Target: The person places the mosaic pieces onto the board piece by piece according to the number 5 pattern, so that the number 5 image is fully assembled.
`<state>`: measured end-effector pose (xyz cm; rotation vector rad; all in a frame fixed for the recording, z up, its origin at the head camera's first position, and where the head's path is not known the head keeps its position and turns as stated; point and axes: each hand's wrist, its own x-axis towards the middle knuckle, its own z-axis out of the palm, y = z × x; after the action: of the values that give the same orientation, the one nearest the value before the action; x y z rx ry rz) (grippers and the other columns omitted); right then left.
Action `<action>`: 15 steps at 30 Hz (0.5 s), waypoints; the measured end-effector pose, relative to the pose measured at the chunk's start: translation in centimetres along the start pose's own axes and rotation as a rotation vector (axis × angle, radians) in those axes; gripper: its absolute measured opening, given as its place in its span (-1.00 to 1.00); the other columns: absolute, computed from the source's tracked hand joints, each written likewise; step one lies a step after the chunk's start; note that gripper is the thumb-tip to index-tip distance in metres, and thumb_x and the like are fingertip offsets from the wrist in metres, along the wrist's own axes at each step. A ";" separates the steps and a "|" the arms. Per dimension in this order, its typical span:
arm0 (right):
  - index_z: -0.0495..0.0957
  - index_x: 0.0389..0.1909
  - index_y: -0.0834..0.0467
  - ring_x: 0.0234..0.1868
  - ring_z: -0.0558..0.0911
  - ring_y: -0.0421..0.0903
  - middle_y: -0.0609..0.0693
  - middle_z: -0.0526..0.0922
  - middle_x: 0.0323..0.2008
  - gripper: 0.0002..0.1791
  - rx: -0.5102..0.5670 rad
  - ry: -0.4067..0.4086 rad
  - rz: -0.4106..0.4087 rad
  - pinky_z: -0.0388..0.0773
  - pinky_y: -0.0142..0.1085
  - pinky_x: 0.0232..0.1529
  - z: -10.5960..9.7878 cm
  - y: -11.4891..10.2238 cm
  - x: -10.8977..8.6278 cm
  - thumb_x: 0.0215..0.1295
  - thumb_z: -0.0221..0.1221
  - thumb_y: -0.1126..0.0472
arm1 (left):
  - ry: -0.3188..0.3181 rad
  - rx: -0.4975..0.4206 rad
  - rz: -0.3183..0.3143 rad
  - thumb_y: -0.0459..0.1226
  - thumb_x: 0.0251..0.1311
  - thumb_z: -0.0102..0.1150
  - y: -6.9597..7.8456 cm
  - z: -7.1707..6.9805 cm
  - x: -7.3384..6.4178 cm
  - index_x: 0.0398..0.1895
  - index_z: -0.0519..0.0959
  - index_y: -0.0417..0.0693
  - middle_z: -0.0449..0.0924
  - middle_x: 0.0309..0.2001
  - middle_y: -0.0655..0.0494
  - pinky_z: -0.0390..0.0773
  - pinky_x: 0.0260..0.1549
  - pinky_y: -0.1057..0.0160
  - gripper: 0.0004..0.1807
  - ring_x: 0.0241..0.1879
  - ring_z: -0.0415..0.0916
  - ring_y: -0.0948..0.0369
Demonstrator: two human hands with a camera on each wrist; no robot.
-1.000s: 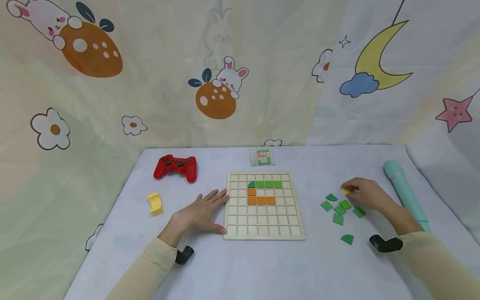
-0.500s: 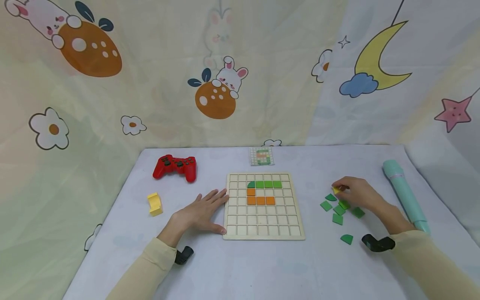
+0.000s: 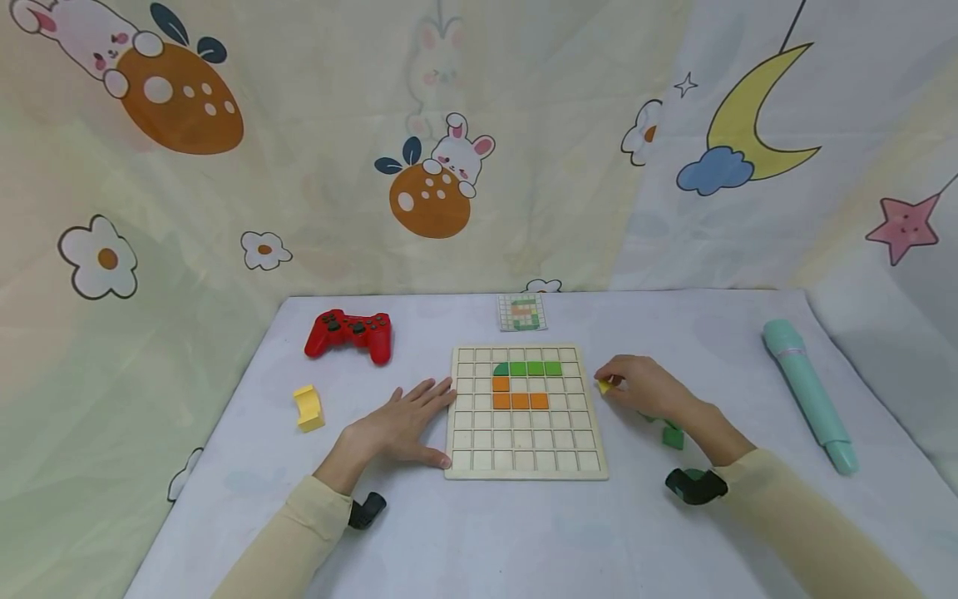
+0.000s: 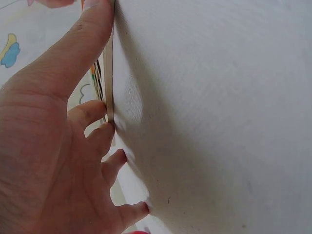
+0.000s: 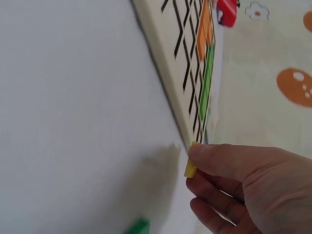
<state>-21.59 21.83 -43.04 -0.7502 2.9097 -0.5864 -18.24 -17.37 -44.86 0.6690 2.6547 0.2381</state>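
A small yellow tile (image 5: 190, 167) is pinched between thumb and fingers of my right hand (image 3: 649, 388), just off the right edge of the wooden grid board (image 3: 525, 462). My left hand (image 3: 404, 424) lies spread at the board's left edge, its thumb and fingertips touching the rim. On the board, a row of green tiles (image 3: 536, 368) starts with a rounded dark green tile (image 3: 501, 369). Below sit several orange tiles (image 3: 520, 401). Loose green tiles (image 3: 673, 438) lie on the table, partly hidden under my right hand and wrist.
A small card with a printed grid pattern (image 3: 522, 313) lies behind the board. Left are a red game controller (image 3: 349, 333) and a yellow block (image 3: 308, 408). A mint-green tube-shaped object (image 3: 811, 395) lies at the far right. A patterned cloth (image 3: 314, 150) hangs behind the table.
My right hand has carried the yellow tile leftward from above the loose green tiles to the board's right edge. The left hand stays in place.
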 end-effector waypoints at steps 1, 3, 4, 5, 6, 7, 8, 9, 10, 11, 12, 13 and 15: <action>0.65 -0.10 0.28 -0.23 0.62 -0.08 0.03 0.69 -0.21 -0.73 0.002 -0.006 -0.008 0.59 -0.23 -0.19 0.3 -0.5 0.3 0.13 0.30 0.37 | 0.000 -0.004 0.000 0.27 -0.12 0.35 0.0 0.0 0.0 0.54 0.00 0.20 -0.20 0.58 0.23 -0.04 0.41 -0.29 0.16 0.56 -0.23 0.04; 0.66 -0.11 0.28 -0.24 0.60 -0.11 0.02 0.69 -0.22 -0.73 0.008 -0.021 -0.021 0.59 -0.26 -0.19 0.8 -1.3 0.8 0.12 0.30 0.37 | 0.000 -0.008 -0.002 0.27 -0.11 0.35 0.0 0.0 0.0 0.54 0.00 0.20 -0.21 0.58 0.24 -0.05 0.42 -0.29 0.16 0.56 -0.24 0.05; 0.66 -0.12 0.28 -0.25 0.59 -0.13 0.01 0.68 -0.23 -0.73 0.014 -0.026 -0.029 0.58 -0.27 -0.20 1.0 -1.7 1.0 0.12 0.30 0.36 | -0.001 -0.007 -0.002 0.27 -0.11 0.35 0.0 0.0 0.0 0.54 0.00 0.21 -0.21 0.58 0.24 -0.05 0.42 -0.29 0.16 0.56 -0.24 0.05; 0.67 -0.13 0.27 -0.26 0.58 -0.14 0.00 0.67 -0.24 -0.74 0.013 -0.030 -0.032 0.57 -0.29 -0.20 1.3 -2.0 1.2 0.12 0.30 0.35 | -0.002 -0.006 -0.001 0.28 -0.11 0.34 0.0 0.1 0.0 0.54 0.00 0.21 -0.22 0.58 0.24 -0.05 0.42 -0.28 0.16 0.56 -0.24 0.05; 0.67 -0.14 0.26 -0.27 0.57 -0.15 -0.01 0.67 -0.24 -0.75 0.012 -0.030 -0.038 0.56 -0.30 -0.21 1.5 -2.4 1.4 0.11 0.31 0.35 | -0.002 -0.008 0.001 0.28 -0.10 0.34 0.0 0.1 0.0 0.54 -0.01 0.21 -0.22 0.58 0.24 -0.05 0.42 -0.28 0.15 0.56 -0.25 0.06; 0.67 -0.15 0.26 -0.28 0.56 -0.17 -0.01 0.67 -0.25 -0.76 0.010 -0.030 -0.045 0.55 -0.32 -0.23 1.8 -2.7 1.5 0.11 0.31 0.34 | -0.001 -0.007 0.003 0.28 -0.10 0.34 0.0 0.1 0.0 0.54 -0.01 0.21 -0.22 0.58 0.24 -0.06 0.42 -0.28 0.15 0.57 -0.25 0.06; 0.68 -0.16 0.25 -0.29 0.55 -0.17 -0.01 0.66 -0.26 -0.77 0.006 -0.029 -0.048 0.55 -0.32 -0.23 2.0 -3.1 1.6 0.11 0.31 0.34 | -0.001 -0.003 0.004 0.28 -0.09 0.33 -0.1 0.1 0.0 0.55 -0.01 0.21 -0.22 0.58 0.25 -0.06 0.43 -0.28 0.15 0.57 -0.25 0.06; 0.68 -0.18 0.25 -0.30 0.54 -0.18 -0.01 0.66 -0.26 -0.78 0.002 -0.029 -0.050 0.54 -0.33 -0.24 2.1 -3.4 1.7 0.11 0.31 0.34 | -0.001 -0.003 0.006 0.28 -0.09 0.33 -0.1 0.1 0.0 0.55 -0.02 0.21 -0.22 0.58 0.25 -0.06 0.43 -0.27 0.15 0.57 -0.25 0.06; 0.68 -0.18 0.24 -0.30 0.54 -0.18 -0.01 0.66 -0.26 -0.78 -0.001 -0.025 -0.054 0.55 -0.32 -0.24 2.3 -3.7 1.8 0.11 0.32 0.34 | -0.001 -0.002 0.007 0.28 -0.09 0.33 -0.1 0.1 0.0 0.55 -0.02 0.21 -0.22 0.58 0.24 -0.06 0.43 -0.27 0.15 0.57 -0.25 0.06; 0.68 -0.19 0.24 -0.31 0.54 -0.18 -0.01 0.66 -0.26 -0.79 -0.003 -0.021 -0.056 0.55 -0.32 -0.24 2.4 -4.0 1.8 0.11 0.32 0.35 | -0.001 -0.002 0.006 0.28 -0.09 0.33 -0.1 0.1 0.0 0.55 -0.02 0.20 -0.22 0.58 0.24 -0.06 0.43 -0.27 0.15 0.57 -0.25 0.06; 0.68 -0.20 0.23 -0.31 0.54 -0.18 -0.01 0.66 -0.26 -0.79 0.001 -0.017 -0.053 0.56 -0.31 -0.24 2.6 -4.2 1.9 0.11 0.32 0.36 | -0.001 -0.002 0.005 0.28 -0.09 0.33 -0.1 0.1 0.0 0.55 -0.01 0.20 -0.22 0.58 0.24 -0.06 0.43 -0.27 0.15 0.57 -0.25 0.06; 0.69 -0.20 0.23 -0.31 0.54 -0.18 -0.01 0.66 -0.26 -0.79 0.004 -0.015 -0.047 0.57 -0.31 -0.23 2.7 -4.5 2.0 0.11 0.32 0.36 | -0.002 0.001 0.004 0.28 -0.10 0.33 -0.1 0.1 0.0 0.55 -0.02 0.20 -0.22 0.58 0.24 -0.06 0.43 -0.27 0.16 0.57 -0.25 0.07; 0.69 -0.19 0.23 -0.30 0.54 -0.18 -0.02 0.65 -0.27 -0.79 0.011 -0.014 -0.028 0.58 -0.31 -0.22 3.0 -4.9 2.0 0.11 0.32 0.37 | -0.001 -0.001 0.000 0.27 -0.10 0.35 -0.1 0.1 0.0 0.54 -0.01 0.20 -0.22 0.58 0.24 -0.05 0.43 -0.27 0.16 0.56 -0.25 0.06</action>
<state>-20.67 15.88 -43.92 -0.7923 2.8858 -0.5965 -18.27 -17.47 -44.94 0.6690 2.6530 0.2395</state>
